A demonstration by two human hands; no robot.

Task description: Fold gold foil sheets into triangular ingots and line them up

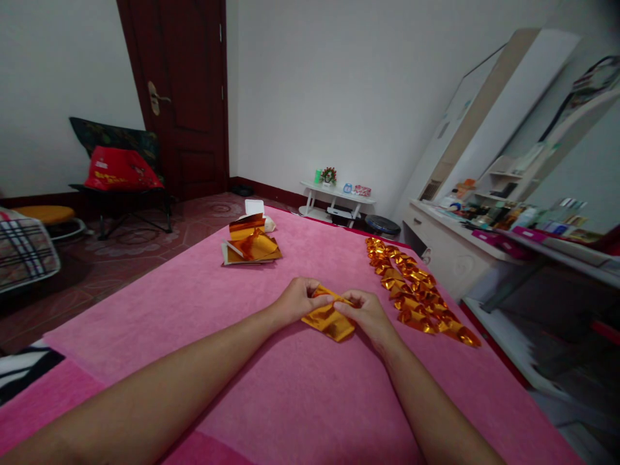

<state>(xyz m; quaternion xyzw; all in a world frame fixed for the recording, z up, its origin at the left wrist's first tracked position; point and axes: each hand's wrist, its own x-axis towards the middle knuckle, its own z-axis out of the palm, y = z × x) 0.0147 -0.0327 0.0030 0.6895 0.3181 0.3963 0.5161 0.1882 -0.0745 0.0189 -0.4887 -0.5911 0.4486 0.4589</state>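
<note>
While tight on gold foil [333,328], left fingers [321,301] and right fingers [345,310] over pink cloth [310,394], door [194,84] beyond.

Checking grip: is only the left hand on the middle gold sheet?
No, the left hand and right hand both hold that gold sheet.

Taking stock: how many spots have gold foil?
3: crinkled gold foil sheet between the fingers, loose gold foil pile ahead left, shiny gold foil pieces right; more may be hidden.
</note>
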